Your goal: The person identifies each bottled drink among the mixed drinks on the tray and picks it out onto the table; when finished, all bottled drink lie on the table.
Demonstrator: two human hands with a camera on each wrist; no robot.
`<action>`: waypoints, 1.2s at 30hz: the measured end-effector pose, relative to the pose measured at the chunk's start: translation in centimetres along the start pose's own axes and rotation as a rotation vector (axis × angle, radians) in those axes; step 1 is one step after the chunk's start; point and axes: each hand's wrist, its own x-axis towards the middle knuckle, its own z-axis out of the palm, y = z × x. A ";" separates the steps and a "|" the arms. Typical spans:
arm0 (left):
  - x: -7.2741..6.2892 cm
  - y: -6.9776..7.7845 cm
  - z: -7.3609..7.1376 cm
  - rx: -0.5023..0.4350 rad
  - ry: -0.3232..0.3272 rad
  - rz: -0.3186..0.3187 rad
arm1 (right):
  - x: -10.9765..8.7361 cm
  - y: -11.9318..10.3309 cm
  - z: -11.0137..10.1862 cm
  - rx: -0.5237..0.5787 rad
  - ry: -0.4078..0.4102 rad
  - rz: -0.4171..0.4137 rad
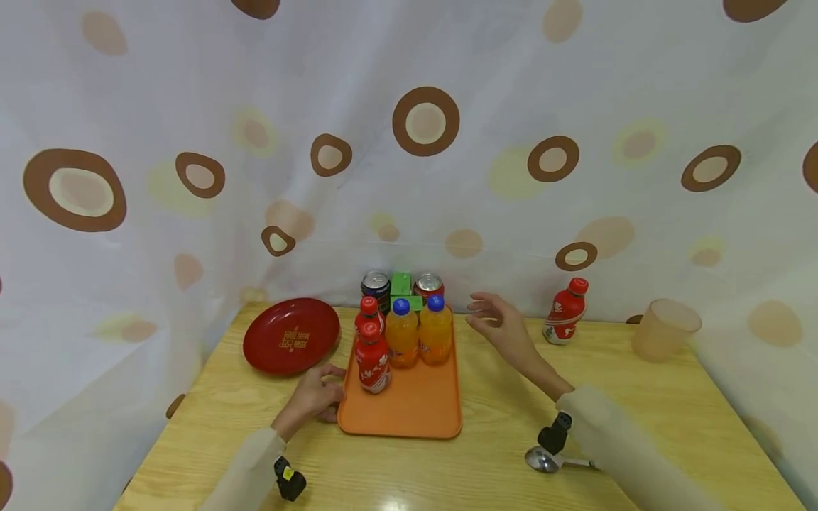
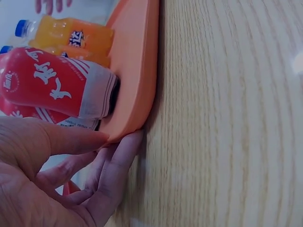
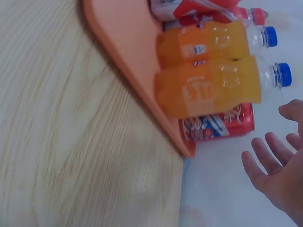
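An orange tray lies on the table, carrying two orange soda bottles with blue caps and two red bottles. At its far end stand a dark can, a red can and green boxes. My left hand pinches the tray's left rim near the front corner, thumb on top and fingers against the outer side, as the left wrist view shows. Off the tray's far right side, my right hand hovers with loosely bent fingers, holding nothing; it is apart from the bottles.
A dark red plate with gold lettering is left of the tray. Another red bottle and a frosted cup stand at the back right. Under my right forearm lies a metal spoon. A patterned curtain hangs behind the table.
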 end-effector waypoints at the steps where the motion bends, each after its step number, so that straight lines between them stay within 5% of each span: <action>1: -0.1 -0.1 -0.1 -0.013 -0.004 0.000 | 0.1 -0.2 0.4 0.025 -0.011 0.003; 10: 0.0 -0.6 0.2 -0.094 0.005 -0.018 | 1.0 -0.8 2.4 0.094 -0.086 0.004; 18: -0.2 -0.4 0.3 -0.022 0.059 0.004 | 1.3 -0.7 4.1 0.056 -0.116 0.024; 31: -0.5 -1.0 0.2 -0.185 0.008 -0.076 | 1.3 1.1 5.0 -0.029 -0.152 0.064; 36: -0.5 -0.8 0.0 -0.162 0.015 -0.061 | 1.3 1.0 5.2 -0.028 -0.154 0.077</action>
